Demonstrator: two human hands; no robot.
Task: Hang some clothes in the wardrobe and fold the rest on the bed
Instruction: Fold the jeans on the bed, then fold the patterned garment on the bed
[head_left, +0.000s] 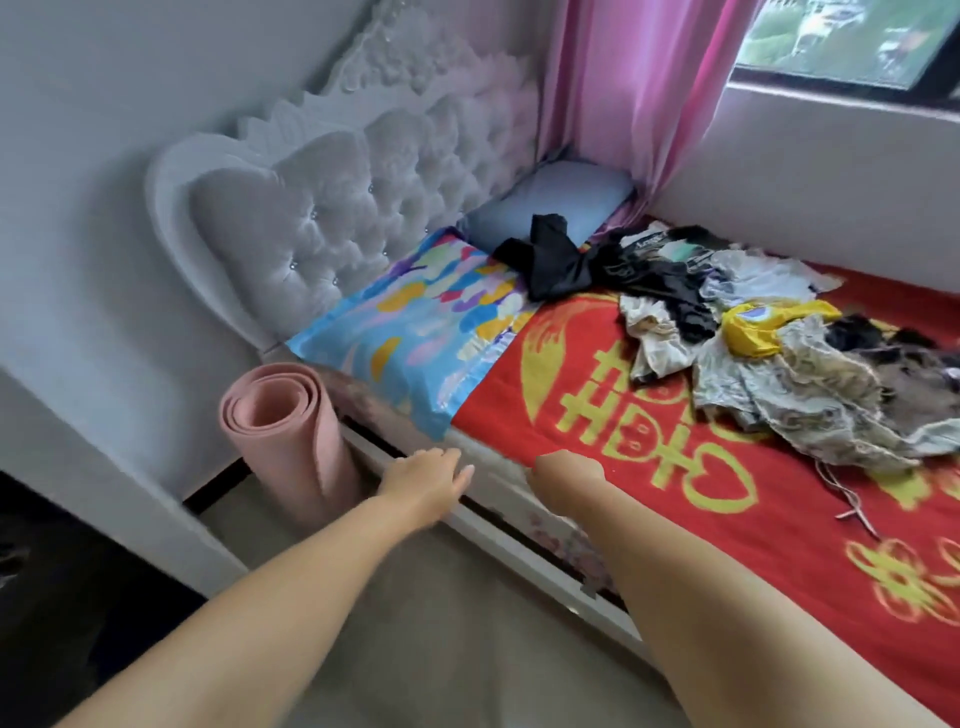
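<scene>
A loose pile of clothes (769, 332) lies on the far right of the bed, on a red blanket (597, 415) with yellow characters. It holds a black garment (553, 260), a yellow piece (763, 325) and pale patterned fabric (810, 395). My left hand (426, 483) reaches to the bed's near edge with its fingers straight, holding nothing. My right hand (566, 475) is at the red blanket's near edge. Its fingers bend down out of sight, so whether it grips the blanket is unclear. Both hands are well short of the clothes.
A colourful pillow (410, 332) and a blue-grey pillow (556, 202) lie against the tufted headboard (332, 218). A rolled pink mat (291, 441) stands on the floor beside the bed frame (519, 540). A pink curtain (634, 83) hangs by the window. No wardrobe is in view.
</scene>
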